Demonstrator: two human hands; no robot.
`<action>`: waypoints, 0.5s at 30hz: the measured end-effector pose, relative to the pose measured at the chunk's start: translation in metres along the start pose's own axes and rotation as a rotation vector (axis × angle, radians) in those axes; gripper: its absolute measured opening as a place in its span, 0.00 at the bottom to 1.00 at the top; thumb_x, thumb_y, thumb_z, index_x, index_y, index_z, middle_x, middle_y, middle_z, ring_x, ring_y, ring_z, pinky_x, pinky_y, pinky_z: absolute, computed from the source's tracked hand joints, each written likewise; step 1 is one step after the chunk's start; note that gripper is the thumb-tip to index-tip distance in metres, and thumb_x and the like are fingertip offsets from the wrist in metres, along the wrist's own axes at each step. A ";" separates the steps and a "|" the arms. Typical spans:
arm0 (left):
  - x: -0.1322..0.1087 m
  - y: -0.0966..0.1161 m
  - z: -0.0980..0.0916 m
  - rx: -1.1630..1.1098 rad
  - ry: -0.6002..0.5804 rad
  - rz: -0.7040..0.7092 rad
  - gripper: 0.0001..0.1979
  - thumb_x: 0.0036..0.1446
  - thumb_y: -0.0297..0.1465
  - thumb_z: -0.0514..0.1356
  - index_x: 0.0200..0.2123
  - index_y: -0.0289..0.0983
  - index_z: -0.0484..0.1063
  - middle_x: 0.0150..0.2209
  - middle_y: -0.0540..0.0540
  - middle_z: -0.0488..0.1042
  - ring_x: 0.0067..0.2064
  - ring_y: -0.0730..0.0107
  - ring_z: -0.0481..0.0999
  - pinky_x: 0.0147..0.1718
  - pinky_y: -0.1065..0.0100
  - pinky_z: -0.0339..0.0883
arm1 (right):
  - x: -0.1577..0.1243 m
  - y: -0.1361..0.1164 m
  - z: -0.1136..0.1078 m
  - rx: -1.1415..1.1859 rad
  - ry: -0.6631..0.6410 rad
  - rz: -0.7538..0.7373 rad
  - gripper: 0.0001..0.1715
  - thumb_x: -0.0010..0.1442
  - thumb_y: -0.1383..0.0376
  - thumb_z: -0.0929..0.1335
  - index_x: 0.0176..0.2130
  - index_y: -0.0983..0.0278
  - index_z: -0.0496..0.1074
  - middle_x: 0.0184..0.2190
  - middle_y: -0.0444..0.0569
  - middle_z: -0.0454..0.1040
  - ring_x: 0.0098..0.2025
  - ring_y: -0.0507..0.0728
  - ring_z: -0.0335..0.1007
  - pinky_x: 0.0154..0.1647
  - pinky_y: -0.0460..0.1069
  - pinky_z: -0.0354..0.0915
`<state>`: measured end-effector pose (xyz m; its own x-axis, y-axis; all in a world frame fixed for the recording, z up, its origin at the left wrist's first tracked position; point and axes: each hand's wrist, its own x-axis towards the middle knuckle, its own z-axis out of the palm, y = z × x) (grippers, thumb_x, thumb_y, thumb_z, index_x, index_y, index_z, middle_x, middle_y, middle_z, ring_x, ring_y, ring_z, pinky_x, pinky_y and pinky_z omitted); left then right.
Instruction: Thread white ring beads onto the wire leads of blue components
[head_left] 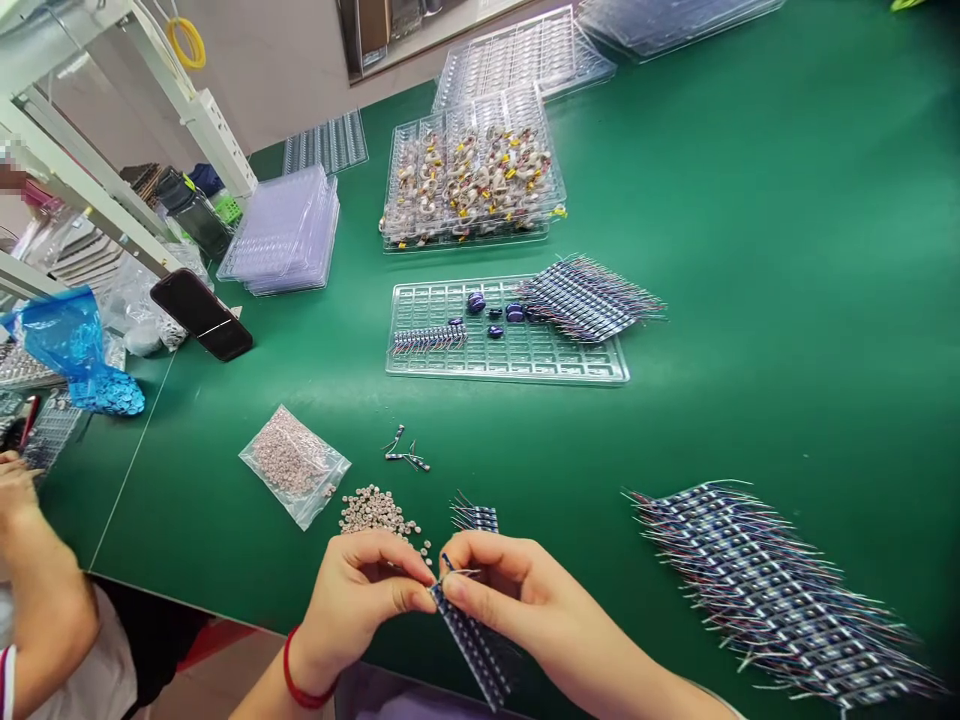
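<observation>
Circuit strip [471,648]: over surface [570,430], near edge
Gap: right hand [517,590] to strip sheet [772,590]
Left hand [364,590], right: pinching circuit strip

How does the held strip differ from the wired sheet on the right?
Pose: the strip slants downward, held at its upper end by the left hand and right hand, while the sheet lies on the table.
Size: the strip looks narrow; the sheet is much broader.
Wires: the sheet has wires fringing both long sides, while the strip shows few, near its upper end.
Shared: both are dark with repeating pale marks.
</observation>
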<state>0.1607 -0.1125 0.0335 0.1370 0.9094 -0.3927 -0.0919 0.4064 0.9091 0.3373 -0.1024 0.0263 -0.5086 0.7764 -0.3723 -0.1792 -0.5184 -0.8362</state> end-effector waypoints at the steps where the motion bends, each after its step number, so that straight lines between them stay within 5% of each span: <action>1: 0.001 0.002 -0.001 0.029 -0.020 0.001 0.08 0.37 0.33 0.75 0.21 0.38 0.80 0.23 0.47 0.77 0.27 0.72 0.73 0.28 0.73 0.68 | 0.000 -0.001 0.000 0.006 -0.005 0.008 0.28 0.49 0.43 0.71 0.26 0.65 0.66 0.23 0.43 0.61 0.27 0.52 0.54 0.28 0.47 0.54; 10: 0.002 0.025 -0.007 0.433 -0.222 0.133 0.02 0.50 0.28 0.68 0.27 0.40 0.82 0.25 0.45 0.79 0.29 0.67 0.74 0.32 0.70 0.66 | -0.002 -0.007 -0.003 0.009 -0.056 0.036 0.28 0.50 0.44 0.72 0.26 0.66 0.65 0.22 0.42 0.60 0.26 0.51 0.52 0.28 0.46 0.51; 15: 0.001 0.025 -0.006 0.495 -0.228 0.193 0.03 0.52 0.28 0.67 0.28 0.41 0.82 0.26 0.45 0.79 0.29 0.67 0.75 0.32 0.69 0.66 | -0.002 -0.011 -0.001 0.023 -0.050 0.059 0.27 0.48 0.45 0.72 0.25 0.64 0.63 0.21 0.41 0.58 0.25 0.50 0.50 0.26 0.46 0.49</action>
<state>0.1529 -0.1013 0.0550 0.3773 0.8988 -0.2229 0.3282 0.0953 0.9398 0.3418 -0.0980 0.0360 -0.5603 0.7256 -0.3994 -0.1667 -0.5711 -0.8038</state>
